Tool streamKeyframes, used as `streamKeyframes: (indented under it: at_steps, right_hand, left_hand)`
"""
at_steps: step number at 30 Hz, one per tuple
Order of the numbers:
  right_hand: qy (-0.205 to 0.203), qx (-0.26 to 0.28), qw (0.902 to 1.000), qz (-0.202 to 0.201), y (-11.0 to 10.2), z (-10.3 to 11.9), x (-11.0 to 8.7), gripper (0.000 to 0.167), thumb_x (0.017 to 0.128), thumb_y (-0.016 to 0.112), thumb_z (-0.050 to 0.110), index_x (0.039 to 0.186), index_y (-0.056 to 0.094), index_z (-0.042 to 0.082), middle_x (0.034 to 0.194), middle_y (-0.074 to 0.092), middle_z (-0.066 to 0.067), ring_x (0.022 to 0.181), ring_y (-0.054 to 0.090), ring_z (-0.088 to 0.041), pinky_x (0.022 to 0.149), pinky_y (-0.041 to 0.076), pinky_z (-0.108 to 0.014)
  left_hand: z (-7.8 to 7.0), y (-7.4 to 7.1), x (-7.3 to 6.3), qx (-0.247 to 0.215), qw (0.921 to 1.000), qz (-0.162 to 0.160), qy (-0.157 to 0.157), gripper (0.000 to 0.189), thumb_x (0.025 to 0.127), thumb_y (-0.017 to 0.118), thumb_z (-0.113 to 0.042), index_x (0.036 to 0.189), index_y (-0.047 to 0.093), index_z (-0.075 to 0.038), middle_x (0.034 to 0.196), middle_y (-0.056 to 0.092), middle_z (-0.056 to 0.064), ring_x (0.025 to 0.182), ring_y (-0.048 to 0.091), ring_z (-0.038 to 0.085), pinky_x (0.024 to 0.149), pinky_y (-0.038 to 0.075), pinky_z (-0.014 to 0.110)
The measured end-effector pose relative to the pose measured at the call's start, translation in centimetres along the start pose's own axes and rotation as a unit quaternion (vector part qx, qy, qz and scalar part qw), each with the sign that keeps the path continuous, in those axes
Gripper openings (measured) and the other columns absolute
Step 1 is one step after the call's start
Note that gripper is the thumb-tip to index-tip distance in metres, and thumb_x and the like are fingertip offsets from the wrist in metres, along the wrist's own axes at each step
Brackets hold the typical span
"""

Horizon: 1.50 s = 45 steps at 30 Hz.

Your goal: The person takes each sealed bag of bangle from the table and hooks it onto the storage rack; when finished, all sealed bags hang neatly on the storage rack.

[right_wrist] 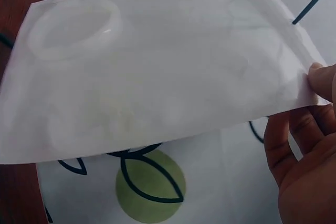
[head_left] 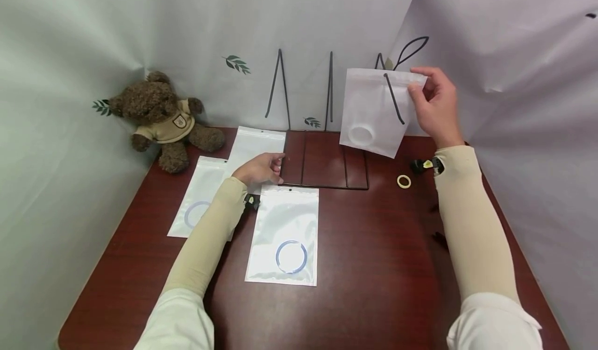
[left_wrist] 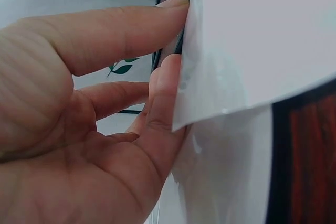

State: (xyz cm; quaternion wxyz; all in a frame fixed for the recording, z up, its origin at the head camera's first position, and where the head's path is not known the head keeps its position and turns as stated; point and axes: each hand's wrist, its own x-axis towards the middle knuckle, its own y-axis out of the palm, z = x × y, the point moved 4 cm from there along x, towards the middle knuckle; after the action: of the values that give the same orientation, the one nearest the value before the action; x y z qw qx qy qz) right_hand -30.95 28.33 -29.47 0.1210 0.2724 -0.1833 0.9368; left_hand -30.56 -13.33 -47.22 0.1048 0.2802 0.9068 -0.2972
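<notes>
White filmy plastic, one hanging bag (head_left: 369,103): at the right end of a black wire rack (head_left: 322,187), tilted, with a forward prong (head_left: 394,101) apparently through the hole in its top strip. Bears a pale raised circle low on its face, seemingly a ring inside. Right hand (head_left: 439,106): pinched tight on the bag's upper right corner, thumb in front, fingers behind; placed at the corner presumably to keep the top strip taut and the prong clear. Left hand (head_left: 261,169): at the rack's left edge, fingers loosely bent, thumb and fingertips parted; likely there to steady the light frame; impossible to tell whether truly gripping the wire. Rack base: thin bars in a flat rectangle, bent uprights behind. Laid flat beside it, probably for easy reach: nearest bag (head_left: 289,217), glossy, with a blue ring outline; left bag (head_left: 203,178), partly hidden by the left sleeve (head_left: 205,241), with a fainter ring; back bag (head_left: 257,143), partly behind the left hand. Also on the dark red, polished table (head_left: 364,261): yellow ring (head_left: 404,176), smooth, round; teddy bear (head_left: 174,124), brown, curly-piled, tan-shirted, slumped before a pale creased curtain (head_left: 196,28).
</notes>
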Motion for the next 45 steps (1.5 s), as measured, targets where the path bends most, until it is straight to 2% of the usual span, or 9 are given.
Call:
streamKeyframes:
  at_steps: [4,12,24,29,33,37,39,42,45]
  right_hand:
    - [0.013,-0.005,0.9999,-0.003,0.7,-0.6,1.1,0.031,0.102,0.066,0.012,0.133,0.07,0.009,0.087,0.07,0.008,0.067,0.058,-0.009,0.062,0.045,-0.021]
    - [0.021,-0.064,0.9977,-0.009,1.8,-0.8,2.7,0.031,0.104,0.064,0.018,0.134,0.069,0.016,0.087,0.063,0.012,0.075,0.058,-0.004,0.072,0.045,-0.021]
    - [0.022,-0.069,0.9968,-0.035,1.0,-1.9,2.4,0.037,0.102,0.066,0.018,0.139,0.067,0.017,0.103,0.067,0.012,0.088,0.063,-0.001,0.078,0.048,-0.019]
    - [0.021,-0.082,0.9944,-0.064,0.2,-2.3,1.3,0.046,0.099,0.067,0.016,0.145,0.064,0.021,0.107,0.064,0.015,0.096,0.063,0.001,0.08,0.049,-0.016]
    - [0.003,-0.079,0.9934,-0.083,-0.2,-1.4,-0.3,0.05,0.098,0.066,0.01,0.147,0.061,0.021,0.11,0.064,0.009,0.099,0.064,-0.002,0.08,0.049,-0.016]
    - [-0.005,-0.06,0.993,-0.102,-0.5,-0.2,-2.3,0.048,0.096,0.064,0.003,0.143,0.063,0.015,0.109,0.064,0.005,0.097,0.064,-0.004,0.079,0.049,-0.016]
    - [-0.008,-0.056,0.9925,-0.108,-0.7,-0.7,-3.3,0.046,0.095,0.064,0.001,0.139,0.064,0.014,0.108,0.065,0.005,0.095,0.064,-0.002,0.078,0.049,-0.015]
    - [-0.015,-0.052,0.9933,-0.102,-0.8,-1.3,-4.8,0.043,0.092,0.066,-0.002,0.133,0.067,0.011,0.105,0.066,0.011,0.092,0.064,0.002,0.077,0.049,-0.014]
    - [-0.023,-0.056,0.995,-0.079,-0.5,-2.1,-6.4,0.04,0.092,0.068,-0.002,0.131,0.068,0.005,0.106,0.068,0.005,0.092,0.064,0.002,0.077,0.049,-0.013]
  left_hand:
    - [0.1,-0.1,0.0,0.001,1.0,-0.003,0.003,0.099,0.084,0.082,0.007,0.167,0.029,-0.004,0.12,0.051,0.009,0.095,0.052,0.015,0.088,0.045,0.03]
    - [0.0,-0.2,-0.1,0.009,0.9999,-0.004,0.003,0.099,0.084,0.082,0.006,0.167,0.029,-0.004,0.125,0.051,0.01,0.1,0.053,0.017,0.095,0.044,0.032]
    - [-0.4,0.1,0.4,0.011,0.9999,-0.001,0.011,0.1,0.084,0.081,0.006,0.167,0.027,-0.004,0.123,0.051,0.009,0.099,0.053,0.016,0.095,0.044,0.032]
    - [-0.3,0.3,0.5,0.018,0.9998,0.002,0.009,0.1,0.084,0.082,0.004,0.167,0.028,-0.005,0.122,0.051,0.009,0.098,0.053,0.016,0.096,0.043,0.033]
    - [-0.4,0.4,0.4,0.022,0.9997,0.003,0.01,0.1,0.085,0.082,0.003,0.167,0.027,-0.004,0.121,0.051,0.008,0.099,0.052,0.017,0.097,0.043,0.034]
    - [-0.4,0.5,0.3,0.027,0.9995,0.006,0.013,0.1,0.086,0.082,0.002,0.168,0.025,-0.004,0.118,0.051,0.007,0.099,0.051,0.018,0.097,0.042,0.036]
    - [-0.4,0.5,0.3,0.028,0.9995,0.006,0.015,0.1,0.086,0.082,0.001,0.168,0.025,-0.004,0.117,0.051,0.007,0.099,0.051,0.018,0.097,0.041,0.036]
    - [-0.5,0.5,0.3,0.027,0.9996,0.006,0.013,0.099,0.087,0.082,0.002,0.168,0.025,-0.004,0.117,0.05,0.007,0.1,0.051,0.018,0.097,0.041,0.037]
    - [-0.6,0.5,0.2,0.026,0.9996,0.005,0.01,0.099,0.087,0.082,0.002,0.168,0.025,-0.004,0.117,0.05,0.007,0.101,0.051,0.019,0.098,0.04,0.037]
